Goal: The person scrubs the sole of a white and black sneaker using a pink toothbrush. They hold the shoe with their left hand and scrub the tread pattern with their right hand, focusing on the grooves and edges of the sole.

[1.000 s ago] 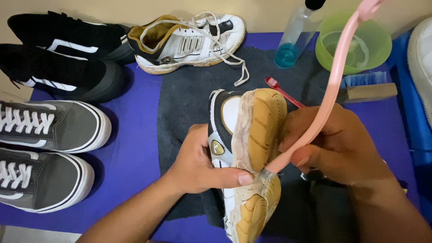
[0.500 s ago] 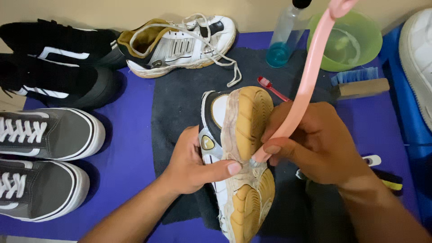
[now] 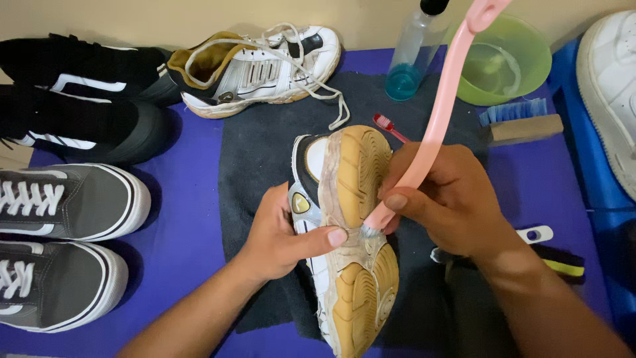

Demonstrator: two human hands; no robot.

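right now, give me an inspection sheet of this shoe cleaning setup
surface: purple mat with a dark towel over its middle.
job's things: tan-soled sneaker on its side, sole up; pink long-handled brush, bristles on the midsole.
clutter: white sneaker, two black shoes, two grey shoes, spray bottle, green bowl, blue-bristled wooden brush, red toothbrush.
grippers: left hand grips the sneaker; right hand grips the brush.
cables: nothing seen.
surroundings: beige wall; white shoe at right edge.

Shoe-cleaning table: sneakers (image 3: 66, 205), brush (image 3: 520, 122), spray bottle (image 3: 412, 50)
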